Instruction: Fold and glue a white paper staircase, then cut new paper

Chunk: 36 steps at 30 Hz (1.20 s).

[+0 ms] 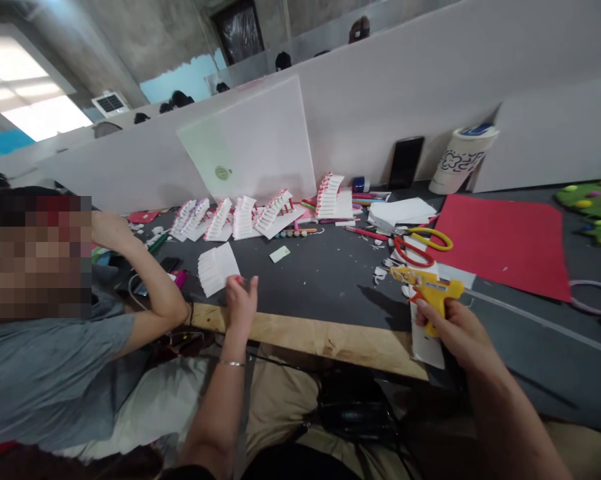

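Note:
My left hand pinches the corner of a white folded paper piece near the table's front edge. Over at the right my right hand is wrapped round the handle of a yellow glue gun, whose nozzle points left above a white paper strip. Just beyond the gun lie scissors with a red and a yellow handle. A row of white and red paper pop-up pieces stands further back on the dark table.
A person in a grey shirt sits at my left with an arm on the table. A red sheet, a stack of white paper, pens, a phone and a cup lie by the white partition. A wooden strip edges the table.

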{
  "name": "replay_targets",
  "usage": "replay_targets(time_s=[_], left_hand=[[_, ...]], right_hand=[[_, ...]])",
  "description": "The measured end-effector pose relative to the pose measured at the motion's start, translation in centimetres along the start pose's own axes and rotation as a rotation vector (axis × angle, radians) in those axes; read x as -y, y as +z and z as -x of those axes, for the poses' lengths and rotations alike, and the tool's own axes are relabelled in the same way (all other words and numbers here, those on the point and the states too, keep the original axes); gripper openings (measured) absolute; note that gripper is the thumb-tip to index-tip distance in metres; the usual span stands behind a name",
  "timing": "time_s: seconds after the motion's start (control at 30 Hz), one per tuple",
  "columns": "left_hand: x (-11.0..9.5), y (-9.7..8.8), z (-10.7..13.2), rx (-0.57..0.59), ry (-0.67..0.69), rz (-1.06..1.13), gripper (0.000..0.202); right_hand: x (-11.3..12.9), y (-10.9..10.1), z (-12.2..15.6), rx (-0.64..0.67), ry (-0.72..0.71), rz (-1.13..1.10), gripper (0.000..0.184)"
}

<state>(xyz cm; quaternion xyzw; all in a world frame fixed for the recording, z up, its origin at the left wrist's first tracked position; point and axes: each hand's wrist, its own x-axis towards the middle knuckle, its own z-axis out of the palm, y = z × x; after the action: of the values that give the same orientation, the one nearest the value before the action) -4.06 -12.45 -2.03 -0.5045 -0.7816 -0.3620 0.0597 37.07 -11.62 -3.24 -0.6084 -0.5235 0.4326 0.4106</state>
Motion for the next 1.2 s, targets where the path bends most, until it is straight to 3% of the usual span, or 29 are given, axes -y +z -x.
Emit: replay_targets(time_s=[0.03,0.1,0.2,0.3,0.47,0.63,0.8,1.03,1.2], left_hand=[[-1.2,0.8,0.6,0.139,0.037,0.019,0.022],[-4.0,2.3,1.8,0.290,0.118,0.055,0.021],[-8.5,4.2,2.7,0.623,0.378,-0.029,0.021],[-12.3,5.9,2.4,0.763,0.603,-0.166,0.027],[-15.6,9.5,0.4,0.755,0.785,-0.172,0.022],[-15.6,11.6,-0.5,0.741,0.828,-0.073,0.017],[-14.3,11.9,-0.5,0.706,0.825,0.067,0.018],[-13.4,12.2,-0.9,0.662,0.782,0.148,0.019],[-13.7,11.8,-1.0,0.689,0.632,0.173,0.021]], right_hand=[[0.2,0.1,0.0,-0.006,0.006,-0.009,0.046],[0.7,0.1,0.0,0.001,-0.001,-0.026,0.047],[1.6,0.0,0.0,0.027,0.005,-0.029,0.047],[2.4,-0.2,-0.5,0.077,0.039,0.003,0.048],[2.8,-0.4,-3.7,0.037,0.007,-0.025,0.054],[2.7,-0.9,-8.7,-0.091,0.035,0.029,0.056],[2.9,-0.8,-11.3,-0.168,0.087,-0.121,0.056],[1.7,-1.5,-11.5,-0.149,0.088,-0.201,0.061],[0.5,-3.2,-11.9,-0.323,0.058,-0.349,0.061]])
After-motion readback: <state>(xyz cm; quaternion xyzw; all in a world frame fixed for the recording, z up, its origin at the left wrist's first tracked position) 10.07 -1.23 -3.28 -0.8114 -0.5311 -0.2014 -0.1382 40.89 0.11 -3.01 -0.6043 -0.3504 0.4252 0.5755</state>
